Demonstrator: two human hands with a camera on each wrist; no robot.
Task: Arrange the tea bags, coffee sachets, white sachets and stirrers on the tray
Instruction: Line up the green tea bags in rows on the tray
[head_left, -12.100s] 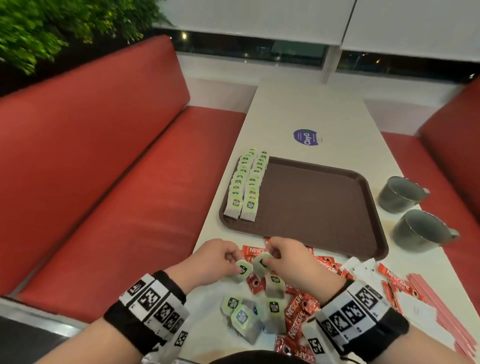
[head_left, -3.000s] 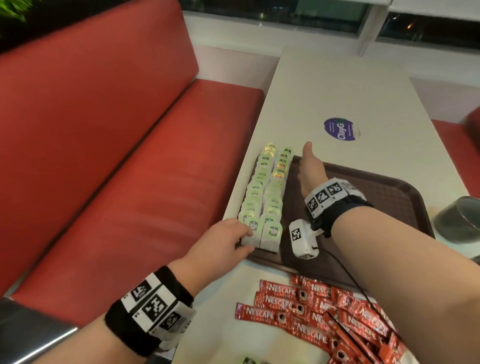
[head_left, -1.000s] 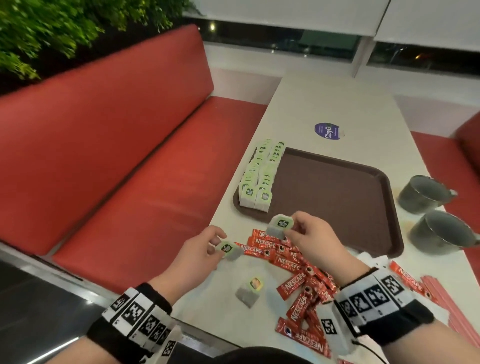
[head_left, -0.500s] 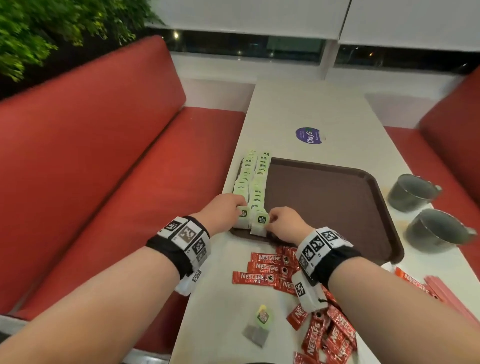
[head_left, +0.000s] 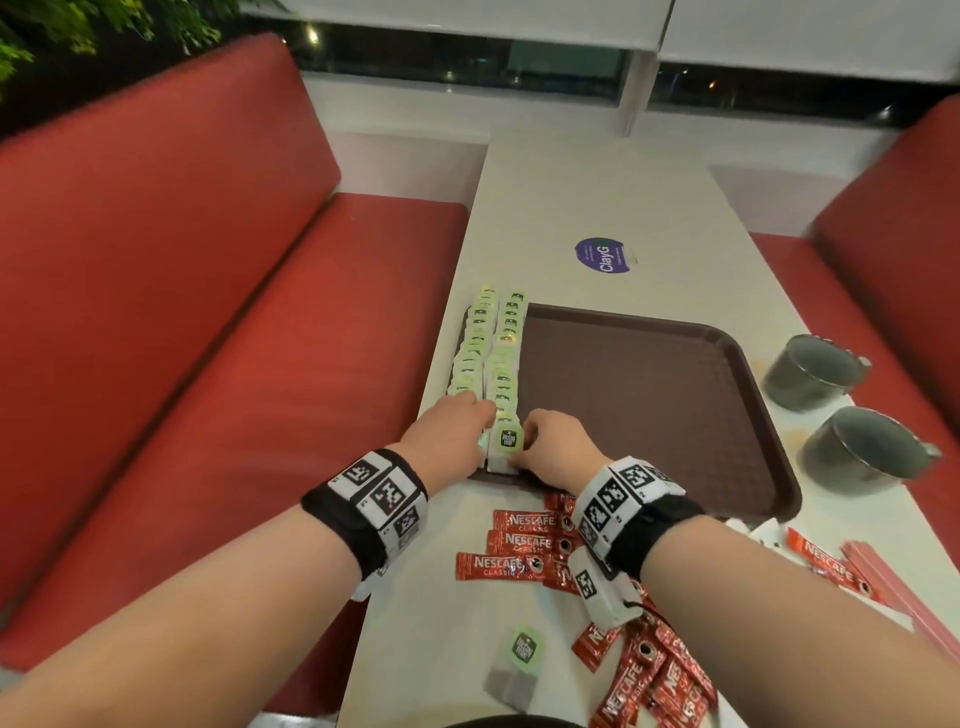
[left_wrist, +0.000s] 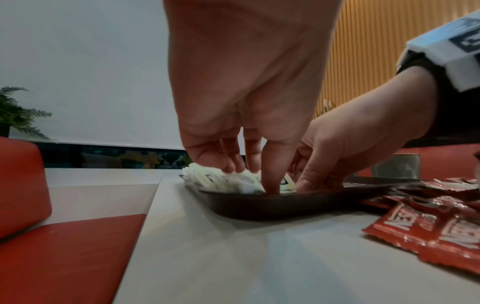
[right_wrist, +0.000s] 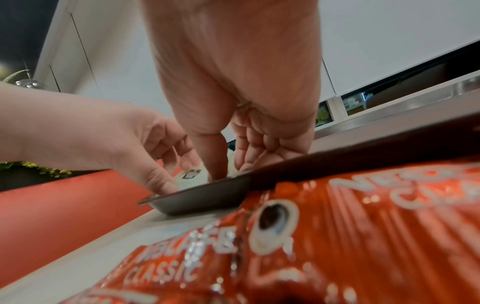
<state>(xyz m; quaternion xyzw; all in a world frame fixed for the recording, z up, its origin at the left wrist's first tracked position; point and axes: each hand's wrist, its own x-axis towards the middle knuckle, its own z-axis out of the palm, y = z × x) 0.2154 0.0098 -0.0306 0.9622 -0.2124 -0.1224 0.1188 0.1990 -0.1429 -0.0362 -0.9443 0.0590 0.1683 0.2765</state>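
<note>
From the head view, a brown tray (head_left: 649, 405) lies on a pale table (head_left: 597, 197) between red benches (head_left: 182, 312). Two rows of tea bags (head_left: 493, 358) stand along the tray's left edge. The left hand (head_left: 449, 436) rests on the near end of the left row, fingers reaching forward over the bags. The right hand (head_left: 553, 449) sits just beside it, fingers curled, pinching the front tea bag (head_left: 508, 441) of the right row at the tray's near left corner. Red coffee sachets (head_left: 524, 543) lie scattered on the table near the tray's front edge, under and beside the right wrist. One loose tea bag (head_left: 517, 665) lies alone at the table's near edge. White sachets (head_left: 763, 535) and pink stirrers (head_left: 904, 597) lie at the right, partly hidden by the forearm. Two grey cups (head_left: 852, 447) stand right of the tray.

In the left wrist view, the left hand (left_wrist: 246, 123) points its fingers down onto the tea bags (left_wrist: 233, 181) inside the tray (left_wrist: 259, 203); whether it grips any I cannot tell. The right hand (left_wrist: 350, 148) touches the same cluster.

In the right wrist view, the right hand (right_wrist: 241, 133) has thumb and curled fingers down at the tray (right_wrist: 197, 199) corner, a coffee sachet (right_wrist: 337, 236) filling the foreground.
</note>
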